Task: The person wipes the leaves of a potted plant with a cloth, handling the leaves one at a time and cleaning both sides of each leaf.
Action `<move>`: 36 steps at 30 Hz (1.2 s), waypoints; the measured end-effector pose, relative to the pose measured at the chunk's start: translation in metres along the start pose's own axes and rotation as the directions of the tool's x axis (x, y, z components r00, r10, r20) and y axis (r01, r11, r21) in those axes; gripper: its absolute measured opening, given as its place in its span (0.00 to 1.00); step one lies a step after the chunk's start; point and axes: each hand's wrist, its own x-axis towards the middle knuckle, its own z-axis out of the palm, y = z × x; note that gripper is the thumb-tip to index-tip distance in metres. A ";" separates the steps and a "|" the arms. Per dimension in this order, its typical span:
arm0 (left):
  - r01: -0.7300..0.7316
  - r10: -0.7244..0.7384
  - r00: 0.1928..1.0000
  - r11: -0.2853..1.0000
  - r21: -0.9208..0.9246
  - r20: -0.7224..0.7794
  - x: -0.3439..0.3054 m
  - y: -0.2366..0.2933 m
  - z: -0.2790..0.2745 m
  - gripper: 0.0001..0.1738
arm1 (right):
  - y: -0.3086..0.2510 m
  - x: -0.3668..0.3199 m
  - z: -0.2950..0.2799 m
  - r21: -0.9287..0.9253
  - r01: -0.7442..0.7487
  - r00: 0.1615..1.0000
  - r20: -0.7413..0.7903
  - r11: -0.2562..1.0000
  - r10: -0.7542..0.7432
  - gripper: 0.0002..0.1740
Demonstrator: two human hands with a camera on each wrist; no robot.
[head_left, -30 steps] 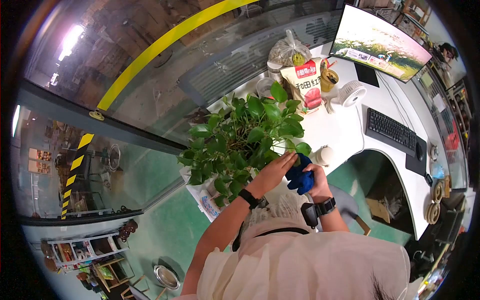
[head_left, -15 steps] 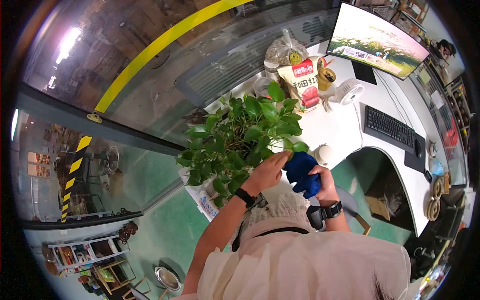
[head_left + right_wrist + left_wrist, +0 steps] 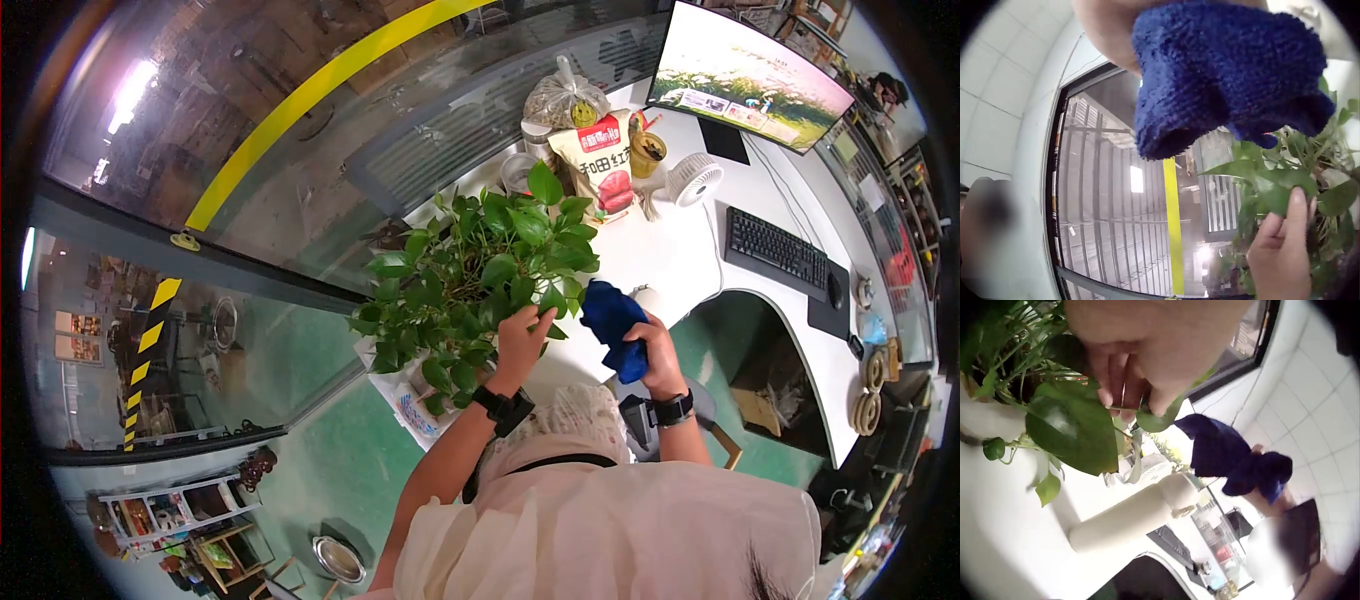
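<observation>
My right hand [image 3: 663, 362] grips a crumpled blue towelling cloth [image 3: 612, 322], held just right of a leafy green potted plant [image 3: 470, 275]. At the plant's near right edge is my left hand [image 3: 520, 350], which pinches a green leaf [image 3: 1277, 187] between thumb and fingers. Up close in the left wrist view, the left hand's fingertips [image 3: 1127, 415] lie on the leaf beside another broad leaf [image 3: 1072, 425]. The cloth hangs in loose folds and hides much of the right hand in the right wrist view.
A cream-coloured bottle [image 3: 648, 298] stands on the white desk [image 3: 665, 250] behind the cloth. Farther back are a printed food bag [image 3: 600, 170], a small white fan [image 3: 694, 180], a keyboard [image 3: 775, 245] and a monitor [image 3: 755, 75]. A glass partition [image 3: 330, 200] borders the plant on the left.
The hands have moved apart: the right hand has drawn the cloth rightward from the leaf by the bottle. My left hand has shifted left and now pinches a leaf nearer the plant's middle.
</observation>
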 end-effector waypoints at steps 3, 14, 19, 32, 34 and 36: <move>-0.046 0.046 0.999 0.995 -0.089 -0.004 0.002 0.006 -0.004 0.12 | 0.010 0.004 0.004 -0.124 -0.012 1.000 0.012 0.992 0.014 0.23; -0.310 0.312 0.949 0.950 -0.046 0.048 0.009 -0.001 -0.007 0.12 | 0.022 0.033 0.020 -0.398 -0.003 0.959 0.259 0.917 0.116 0.29; -0.257 0.259 0.965 0.965 -0.050 0.037 0.023 -0.014 -0.008 0.21 | 0.020 0.028 0.023 -0.404 0.001 0.955 0.271 0.915 0.118 0.28; -0.130 0.144 0.980 0.985 -0.110 0.136 0.025 -0.021 0.002 0.15 | -0.020 -0.006 0.011 -0.405 0.048 0.951 0.299 0.913 0.082 0.28; -0.178 0.185 0.974 0.982 -0.063 0.132 0.018 -0.010 -0.007 0.14 | -0.029 -0.019 0.016 -0.254 -0.018 0.960 0.266 0.967 0.088 0.28; -0.276 0.271 0.959 0.960 0.049 0.086 0.010 -0.004 -0.016 0.12 | -0.034 -0.028 0.027 -0.222 0.082 0.959 0.284 0.972 -0.016 0.30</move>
